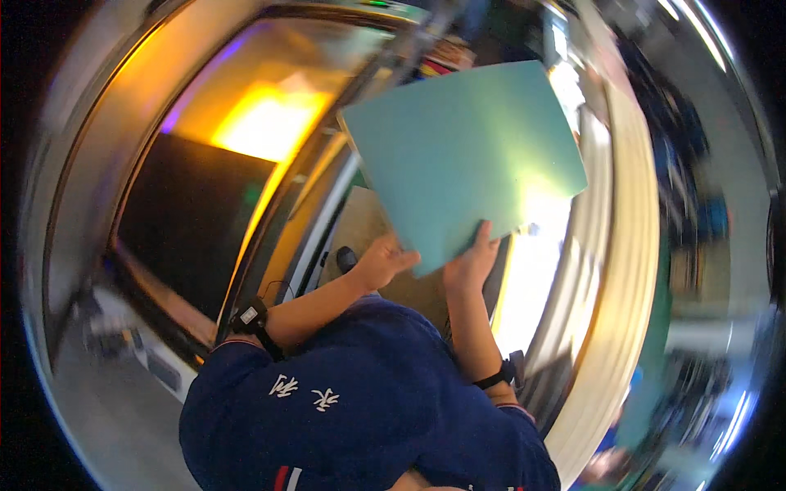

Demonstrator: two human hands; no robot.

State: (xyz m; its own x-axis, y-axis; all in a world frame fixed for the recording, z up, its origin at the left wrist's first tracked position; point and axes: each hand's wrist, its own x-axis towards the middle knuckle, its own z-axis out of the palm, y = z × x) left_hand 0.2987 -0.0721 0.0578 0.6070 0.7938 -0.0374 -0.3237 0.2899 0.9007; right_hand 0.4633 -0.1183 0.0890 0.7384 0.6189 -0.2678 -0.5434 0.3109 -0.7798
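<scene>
A flat teal-green rectangular sheet (458, 155) is held up tilted in front of me, with a glare patch near its right edge. My left hand (383, 262) is closed on its lower left corner, thumb along the near edge. My right hand (473, 263) grips the near edge a little farther right, with the thumb lying on the sheet's face. The fingers behind the sheet are partly hidden. Dark straps with small devices are on both my forearms.
To my left stands a machine with a yellow-lit opening (270, 119) and a black panel (196, 217). Along my right runs a long pale ribbed edge (626, 270), beside a brightly lit white surface (532, 278). Someone's blurred hand or arm (607, 465) shows at lower right.
</scene>
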